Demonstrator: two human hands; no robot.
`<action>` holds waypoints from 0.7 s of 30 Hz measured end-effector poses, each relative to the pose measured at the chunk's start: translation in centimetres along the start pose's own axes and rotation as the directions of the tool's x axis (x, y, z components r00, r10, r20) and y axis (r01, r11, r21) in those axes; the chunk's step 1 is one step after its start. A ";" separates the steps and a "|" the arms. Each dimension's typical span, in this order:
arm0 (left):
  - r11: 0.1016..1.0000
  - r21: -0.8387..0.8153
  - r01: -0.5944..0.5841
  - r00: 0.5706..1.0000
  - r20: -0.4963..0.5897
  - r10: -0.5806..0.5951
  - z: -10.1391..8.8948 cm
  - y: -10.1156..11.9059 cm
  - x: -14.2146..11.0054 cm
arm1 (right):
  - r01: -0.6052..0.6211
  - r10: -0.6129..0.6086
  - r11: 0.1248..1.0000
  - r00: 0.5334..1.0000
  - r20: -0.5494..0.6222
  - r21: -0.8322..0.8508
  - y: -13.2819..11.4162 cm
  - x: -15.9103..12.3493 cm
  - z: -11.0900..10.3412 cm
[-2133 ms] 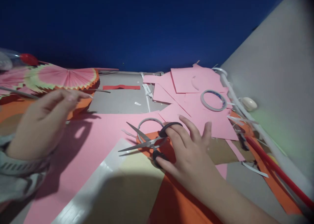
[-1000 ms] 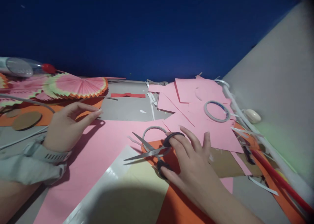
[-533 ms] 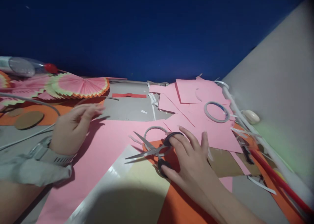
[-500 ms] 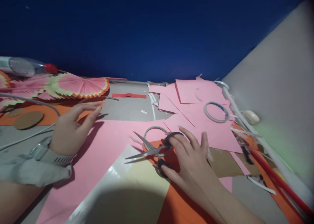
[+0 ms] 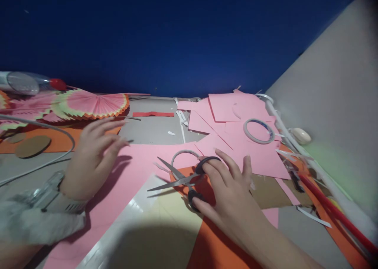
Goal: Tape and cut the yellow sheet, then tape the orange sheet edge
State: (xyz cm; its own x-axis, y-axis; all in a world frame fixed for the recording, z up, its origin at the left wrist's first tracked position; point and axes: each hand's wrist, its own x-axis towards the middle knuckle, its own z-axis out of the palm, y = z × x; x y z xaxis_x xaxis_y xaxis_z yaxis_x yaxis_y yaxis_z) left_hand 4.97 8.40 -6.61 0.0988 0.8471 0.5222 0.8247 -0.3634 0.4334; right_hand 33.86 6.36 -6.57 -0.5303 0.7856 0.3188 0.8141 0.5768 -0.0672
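Note:
My right hand (image 5: 228,190) has its thumb and fingers in the black handles of the scissors (image 5: 180,180). Their blades are spread apart and point left, above a roll of tape (image 5: 186,154) and orange paper (image 5: 193,170). On the left, my left hand (image 5: 96,151), with a watch strap at the wrist, hovers over the edge of a large pink sheet (image 5: 144,153). Its fingers are apart and I see nothing between them. Just past its fingertips lies a thin dark strip (image 5: 132,118).
Cut pink paper (image 5: 254,159) is piled at the right, with another tape roll (image 5: 246,137) on top. Pleated paper fans (image 5: 97,104) and a plastic bottle (image 5: 25,83) lie at the back left. A grey cable (image 5: 59,128) curves beside cardboard discs (image 5: 32,146). A red strip (image 5: 153,114) lies behind.
My left hand has risen slightly to the right and its fingers have spread. The right hand and scissors hold nearly the same pose, while the whole view has shifted a little.

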 end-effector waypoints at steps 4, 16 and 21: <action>0.961 -0.260 0.095 0.902 0.430 0.027 -0.3 3.4 -0.9 | 0.008 -0.008 1.000 1.000 -0.022 0.002 -0.3 -0.2 -0.2; 0.661 -0.421 0.622 0.593 0.804 -0.046 1.5 7.5 -2.5 | 0.043 -0.042 0.996 0.999 -0.022 0.074 -1.2 -0.4 0.0; 0.676 -0.415 0.610 0.561 0.828 0.003 1.3 7.4 -2.2 | 0.019 -0.027 0.991 0.998 0.057 0.132 -1.6 -0.4 0.0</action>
State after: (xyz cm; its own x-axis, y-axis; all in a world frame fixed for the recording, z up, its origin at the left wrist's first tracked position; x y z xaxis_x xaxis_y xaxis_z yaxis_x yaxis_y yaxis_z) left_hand 11.61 4.32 -5.50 0.5186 0.7952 -0.3143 0.3864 0.1100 0.9158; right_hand 32.76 5.18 -6.62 -0.5643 0.7814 0.2664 0.7655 0.6161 -0.1855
